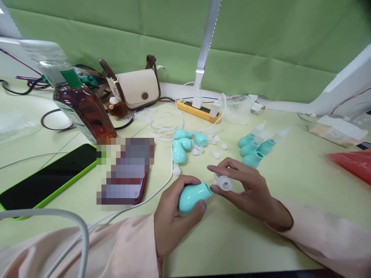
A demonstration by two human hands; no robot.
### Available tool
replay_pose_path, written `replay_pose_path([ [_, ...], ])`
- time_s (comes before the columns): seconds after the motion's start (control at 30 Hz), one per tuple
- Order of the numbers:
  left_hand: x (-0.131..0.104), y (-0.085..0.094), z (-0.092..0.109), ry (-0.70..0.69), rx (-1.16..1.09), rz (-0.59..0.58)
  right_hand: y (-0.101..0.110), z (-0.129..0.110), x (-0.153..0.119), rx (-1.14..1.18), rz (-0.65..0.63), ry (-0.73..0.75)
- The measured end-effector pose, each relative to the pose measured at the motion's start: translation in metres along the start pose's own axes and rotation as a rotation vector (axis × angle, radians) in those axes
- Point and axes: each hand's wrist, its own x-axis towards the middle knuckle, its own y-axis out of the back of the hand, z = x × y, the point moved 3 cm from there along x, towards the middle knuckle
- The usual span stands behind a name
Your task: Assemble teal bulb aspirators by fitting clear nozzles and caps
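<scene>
My left hand [176, 220] is closed around a teal rubber bulb [193, 197], its open mouth pointing right. Just beside that mouth, my right hand [246, 185] pinches a translucent plastic nozzle [225, 183] between thumb and fingers; bulb and nozzle look apart. Beyond my hands lies a loose group of teal bulbs [179, 152] with small clear and white nozzle pieces [216, 155] scattered beside them. To the right, several teal bulbs [248, 150] stand together, some with clear pointed tips [279, 136] fitted and one [253, 159] with a bare mouth.
A phone in a green case [55, 173] and a phone with a blurred screen [127, 173] lie left. Behind them are a bottle of amber liquid [84, 108] and a cream handbag [137, 88]. A yellow power strip [199, 111] trails white cables. Red plastic [353, 164] lies right.
</scene>
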Motion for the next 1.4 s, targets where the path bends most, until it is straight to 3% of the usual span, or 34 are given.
replay_pose_path([
  [0.13,-0.001,0.001,0.001,-0.009,0.040,-0.005,0.001,-0.001,-0.002,-0.207,-0.092,0.106],
  [0.47,0.003,-0.002,-0.001,-0.051,0.212,-0.122,0.000,-0.010,-0.016,-0.559,-0.120,0.310],
  [0.77,0.005,-0.003,-0.004,-0.045,0.268,-0.130,-0.006,-0.031,-0.024,-0.867,-0.177,0.428],
  [1.03,-0.001,-0.004,0.001,-0.172,0.219,-0.139,-0.013,-0.019,-0.025,-0.695,-0.238,0.266],
  [1.27,-0.003,-0.006,0.002,-0.211,0.266,-0.153,-0.025,-0.015,-0.021,-0.805,-0.536,-0.020],
  [1.4,-0.003,-0.005,0.001,-0.237,0.281,-0.126,-0.028,-0.014,-0.017,-0.869,-0.605,-0.133],
])
